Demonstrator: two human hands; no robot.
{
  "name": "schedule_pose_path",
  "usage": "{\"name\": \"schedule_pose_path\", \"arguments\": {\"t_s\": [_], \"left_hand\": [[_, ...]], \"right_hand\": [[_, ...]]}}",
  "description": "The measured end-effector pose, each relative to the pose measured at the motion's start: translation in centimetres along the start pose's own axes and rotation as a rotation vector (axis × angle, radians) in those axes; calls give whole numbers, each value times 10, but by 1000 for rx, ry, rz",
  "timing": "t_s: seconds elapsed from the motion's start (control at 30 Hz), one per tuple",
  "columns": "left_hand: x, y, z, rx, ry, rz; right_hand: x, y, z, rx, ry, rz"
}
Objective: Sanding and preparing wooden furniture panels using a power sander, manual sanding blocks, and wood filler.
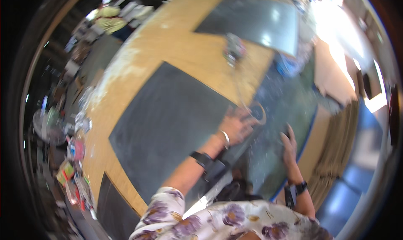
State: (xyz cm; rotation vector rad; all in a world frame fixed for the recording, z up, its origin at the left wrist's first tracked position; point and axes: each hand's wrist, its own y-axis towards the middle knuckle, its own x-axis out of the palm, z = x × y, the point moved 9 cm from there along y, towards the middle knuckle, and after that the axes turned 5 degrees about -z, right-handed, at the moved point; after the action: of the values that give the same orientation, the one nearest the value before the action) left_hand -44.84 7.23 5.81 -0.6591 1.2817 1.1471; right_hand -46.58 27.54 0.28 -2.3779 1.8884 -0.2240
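My left hand (pixel 238 124) reaches over the right edge of a dark grey sheet (pixel 163 118) lying on the wooden table. A thin tan ring (pixel 263 114), which looks like a nearly used-up roll of tape, sits at its fingers, beyond the table edge. The fingers look closed on the ring, though blur softens the grip. Off to the right, apart from the table, my right hand (pixel 289 145) hangs with its fingers stretched out and nothing in it. Both wrists wear dark straps with small boxes.
Another dark sheet (pixel 252 19) lies at the table's far end, and a third (pixel 113 210) at the near left. Between them on the wooden tabletop (pixel 189 42) is a blurred grey and red object (pixel 234 49). Stacked cardboard (pixel 336 152) stands to the right. A person (pixel 110 19) is far left.
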Motion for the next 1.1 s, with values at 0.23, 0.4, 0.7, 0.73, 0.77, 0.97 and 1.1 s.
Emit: {"name": "schedule_pose_path", "arguments": {"t_s": [0.23,0.4,0.7,0.73,0.77,0.97,1.1], "left_hand": [[3,9,27,41,-13,-28],[18,7,29,46,-13,-88],[19,11,21,140,19,-206],[18,13,22,133,8,-187],[18,13,23,125,-4,-166],[21,19,21,136,-28,-113],[15,15,6,114,-34,-125]], "right_hand": [[9,-55,52,64,277,69],[31,-88,76,-64,141,115],[134,-155,38,-304,80,57],[129,-147,34,-308,91,170],[123,-134,37,-288,80,227],[46,-7,21,-242,81,384],[102,-82,25,-369,34,334]]}}
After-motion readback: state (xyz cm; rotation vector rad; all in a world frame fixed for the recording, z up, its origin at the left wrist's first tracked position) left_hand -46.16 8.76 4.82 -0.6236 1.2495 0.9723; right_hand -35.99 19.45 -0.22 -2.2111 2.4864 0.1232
